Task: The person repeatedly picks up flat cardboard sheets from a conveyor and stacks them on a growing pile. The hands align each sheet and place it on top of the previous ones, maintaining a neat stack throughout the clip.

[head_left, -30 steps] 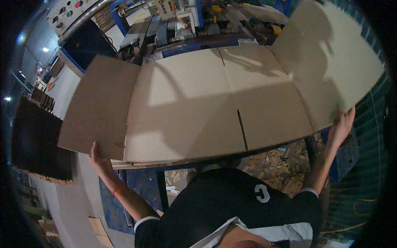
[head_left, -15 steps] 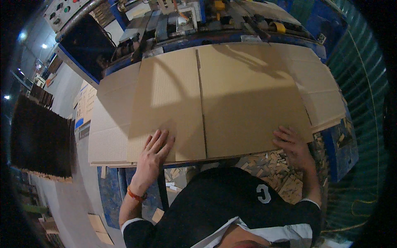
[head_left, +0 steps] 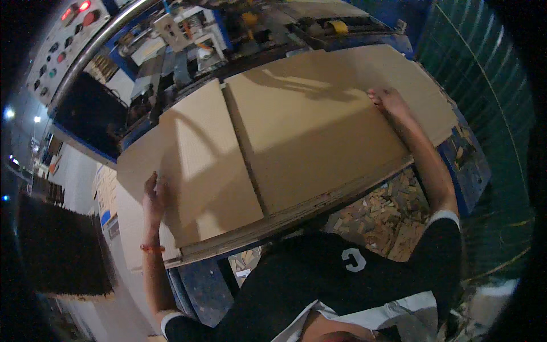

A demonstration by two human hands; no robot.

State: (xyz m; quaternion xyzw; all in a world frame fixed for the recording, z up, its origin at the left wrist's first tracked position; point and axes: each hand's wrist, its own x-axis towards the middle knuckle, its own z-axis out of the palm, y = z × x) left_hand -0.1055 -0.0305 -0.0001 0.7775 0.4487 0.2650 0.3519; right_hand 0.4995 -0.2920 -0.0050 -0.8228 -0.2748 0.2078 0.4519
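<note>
Work hall: a green corrugated wall [head_left: 478,102] stands to the right, a machine [head_left: 256,35] lies beyond the work, and a control panel [head_left: 64,48] with lit red lamps is at upper left. A blue table [head_left: 202,288] carries a stack of cardboard sheets [head_left: 307,207]; loose cardboard scraps [head_left: 382,228] lie below its near side.

Item: a folded cardboard sheet [head_left: 325,137] lies on top of the stack, in front of the machine, its two panels turned inward with a narrow dark gap between them.

Hands: the left hand [head_left: 154,198] is at the left fold, fingers partly bent; blur prevents telling whether it grips or merely touches. The right hand [head_left: 390,102] is at the right fold, fingers loosely curled; a hold on the board cannot be confirmed.

Assessment: the step in hand appears to be settling the folded sheet flat and aligning it on the stack. The next move would call for even pressure from both sides, keeping the panels down and the gap straight.

Limits: the underside of the folds is hidden, the sheets cannot be counted, the dark stack [head_left: 62,251] at left is underlit, and the view's rim is black.
</note>
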